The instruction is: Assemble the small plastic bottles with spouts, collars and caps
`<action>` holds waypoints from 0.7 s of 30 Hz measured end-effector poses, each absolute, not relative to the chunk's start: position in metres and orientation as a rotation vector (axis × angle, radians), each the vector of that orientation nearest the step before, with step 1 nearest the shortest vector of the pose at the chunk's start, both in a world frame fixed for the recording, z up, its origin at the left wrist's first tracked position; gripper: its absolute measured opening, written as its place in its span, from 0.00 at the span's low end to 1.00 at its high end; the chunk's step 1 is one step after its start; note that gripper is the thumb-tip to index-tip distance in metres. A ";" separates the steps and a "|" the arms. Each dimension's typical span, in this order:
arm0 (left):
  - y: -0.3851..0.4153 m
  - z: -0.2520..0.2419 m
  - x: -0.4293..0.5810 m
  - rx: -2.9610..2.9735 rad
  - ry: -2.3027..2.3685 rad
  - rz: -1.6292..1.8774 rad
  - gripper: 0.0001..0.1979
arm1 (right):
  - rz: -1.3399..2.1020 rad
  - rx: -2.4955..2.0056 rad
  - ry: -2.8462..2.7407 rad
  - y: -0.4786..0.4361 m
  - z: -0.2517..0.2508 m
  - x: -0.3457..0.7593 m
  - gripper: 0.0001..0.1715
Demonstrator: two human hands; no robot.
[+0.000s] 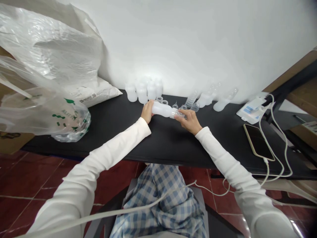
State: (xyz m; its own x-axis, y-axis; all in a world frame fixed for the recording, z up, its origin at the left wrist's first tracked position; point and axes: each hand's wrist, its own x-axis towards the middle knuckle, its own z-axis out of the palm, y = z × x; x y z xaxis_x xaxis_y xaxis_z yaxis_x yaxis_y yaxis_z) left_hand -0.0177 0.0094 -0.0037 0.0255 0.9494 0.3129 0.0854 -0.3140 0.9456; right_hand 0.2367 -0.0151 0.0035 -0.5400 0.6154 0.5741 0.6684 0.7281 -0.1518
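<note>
**At a black surface [198, 145], two hands hold a white plastic bottle [161, 109]**

Far left, a crumpled clear plastic bag [42, 76] with green print slumps against a white sack [99, 92]. Behind the hands, white bottles [142, 91] stand clustered before a white wall [188, 43]. The left hand [147, 111], in a white sleeve, wraps its fingers [150, 105] around the bottle's wider end. The bottle lies on its side between the hands, near the surface's back edge. The right hand [188, 121] has its fingers [180, 114] clamped on a clear neck piece [177, 114] at the bottle's other end. Just beyond, small clear fittings [174, 105] and ribbed clear cones [192, 98] line the back edge. Far right, a phone [257, 142] lies near a white packet [251, 110], with a white cable [272, 145] looping beside it.
</note>
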 end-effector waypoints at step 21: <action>-0.002 0.000 -0.023 1.904 1.172 1.542 0.31 | -0.074 -0.959 -2.289 -0.010 0.004 0.240 0.32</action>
